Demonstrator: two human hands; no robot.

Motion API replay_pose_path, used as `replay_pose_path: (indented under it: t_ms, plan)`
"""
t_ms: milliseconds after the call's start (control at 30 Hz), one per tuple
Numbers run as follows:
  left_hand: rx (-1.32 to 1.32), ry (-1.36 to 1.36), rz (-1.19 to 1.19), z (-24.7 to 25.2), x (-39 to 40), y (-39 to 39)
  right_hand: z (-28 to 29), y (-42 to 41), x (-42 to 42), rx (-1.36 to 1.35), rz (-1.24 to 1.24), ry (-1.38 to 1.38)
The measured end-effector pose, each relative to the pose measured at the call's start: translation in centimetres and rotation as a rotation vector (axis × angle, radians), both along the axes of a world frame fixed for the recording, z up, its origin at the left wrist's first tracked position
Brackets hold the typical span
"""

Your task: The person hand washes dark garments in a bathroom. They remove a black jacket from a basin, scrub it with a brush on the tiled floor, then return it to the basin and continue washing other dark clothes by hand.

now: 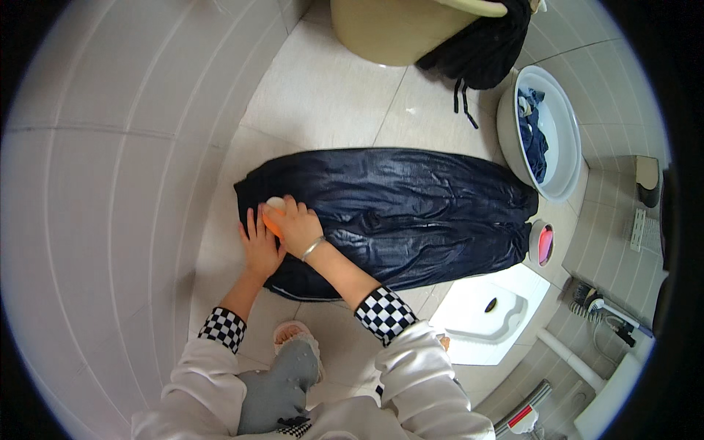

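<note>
A pair of wet dark navy trousers (385,203) lies spread on the tiled floor, its waist end at the left and its cuffs at the right. My right hand (300,225) grips an orange and white scrubbing brush (273,223) against the cloth near the waist. The fingers cover much of the brush, so its bristles are hidden. Just beside it, my left hand (263,250) presses flat on the same end of the trousers with its fingers spread, holding nothing.
A beige tub (385,33) stands at the top, with black clothing (476,52) hanging over its side. To the right are a white basin (564,137) with blue clothes, a small container (533,245) holding something pink, a squat toilet (467,330) and a squeegee (522,412). A tiled wall (137,192) rises on the left.
</note>
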State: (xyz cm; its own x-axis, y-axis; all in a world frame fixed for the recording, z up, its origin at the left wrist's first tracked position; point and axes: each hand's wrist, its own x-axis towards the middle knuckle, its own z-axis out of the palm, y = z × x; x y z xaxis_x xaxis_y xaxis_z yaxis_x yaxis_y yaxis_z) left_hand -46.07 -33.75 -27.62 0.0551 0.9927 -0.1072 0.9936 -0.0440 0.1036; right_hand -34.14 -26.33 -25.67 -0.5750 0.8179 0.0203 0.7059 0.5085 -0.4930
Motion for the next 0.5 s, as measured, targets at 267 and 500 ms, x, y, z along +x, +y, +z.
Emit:
replay_pose_path:
  t_ms: [267,500]
  plan:
    - [-0.052,-0.030,-0.068,0.4,-0.2,-0.7,-0.6,3.4,31.6,-0.131,-0.726,-0.156]
    - [-0.104,-0.033,-0.068,-0.7,-0.1,-2.3,5.0,4.2,9.0,-0.477,-0.485,-0.115]
